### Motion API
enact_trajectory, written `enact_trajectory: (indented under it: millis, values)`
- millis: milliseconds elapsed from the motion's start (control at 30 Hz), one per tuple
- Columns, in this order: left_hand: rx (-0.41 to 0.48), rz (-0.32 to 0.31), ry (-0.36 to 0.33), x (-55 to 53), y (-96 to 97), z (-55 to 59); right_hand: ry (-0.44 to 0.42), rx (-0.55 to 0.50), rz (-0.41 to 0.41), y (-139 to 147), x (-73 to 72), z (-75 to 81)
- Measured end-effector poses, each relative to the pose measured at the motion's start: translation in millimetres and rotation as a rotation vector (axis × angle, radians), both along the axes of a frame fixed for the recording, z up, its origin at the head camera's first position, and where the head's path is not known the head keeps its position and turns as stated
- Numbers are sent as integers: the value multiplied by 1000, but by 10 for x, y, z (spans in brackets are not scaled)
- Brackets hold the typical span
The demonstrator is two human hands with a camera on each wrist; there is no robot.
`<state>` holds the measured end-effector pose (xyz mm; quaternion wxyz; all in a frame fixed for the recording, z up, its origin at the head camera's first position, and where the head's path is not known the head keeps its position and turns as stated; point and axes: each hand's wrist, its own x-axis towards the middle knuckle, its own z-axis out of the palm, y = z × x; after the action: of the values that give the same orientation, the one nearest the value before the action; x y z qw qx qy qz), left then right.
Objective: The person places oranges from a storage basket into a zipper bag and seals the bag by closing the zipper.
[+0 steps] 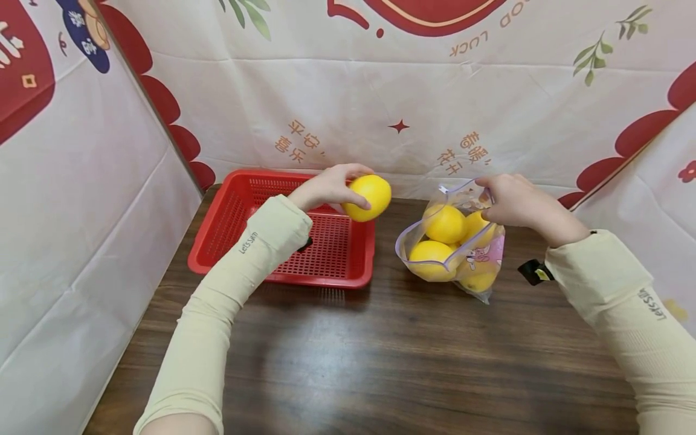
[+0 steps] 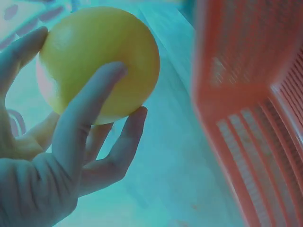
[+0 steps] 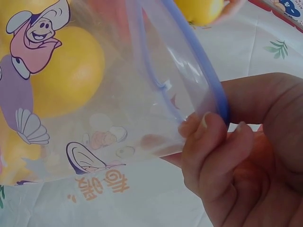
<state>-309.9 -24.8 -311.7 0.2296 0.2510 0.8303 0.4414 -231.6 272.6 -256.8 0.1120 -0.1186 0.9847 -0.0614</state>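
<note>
My left hand (image 1: 335,186) grips a yellow lemon (image 1: 371,197) above the right end of a red plastic basket (image 1: 281,279). In the left wrist view the fingers and thumb curl round the lemon (image 2: 102,56), with the basket wall (image 2: 208,104) off to the right. My right hand (image 1: 513,199) pinches the purple-edged rim of a clear zip bag (image 1: 454,260). Its mouth gapes open, and several lemons (image 1: 432,257) lie inside. The right wrist view shows the bag's blue-looking zip edge (image 3: 208,80) between thumb and fingers, with cartoon prints on the film.
The basket and bag stand side by side on a dark wooden table (image 1: 348,356). A printed white cloth (image 1: 353,90) hangs close behind them, and another white cloth panel (image 1: 81,199) borders the left side.
</note>
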Motion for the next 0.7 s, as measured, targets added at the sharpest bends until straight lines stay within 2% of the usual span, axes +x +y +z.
enact_trajectory:
  millis: [267,433,567,700]
  values:
    - [111,-122,-100,215,463,64,2,5,-3,0,4,5]
    - [106,-163,-156,318,715,42,-2,8,0,10,5,10]
    - [88,-162,-156,387,874,4,7,-3,-1,-8,16,16]
    - [49,-189,-90,450,1001,-29,11,-13,-2,-31,22,14]
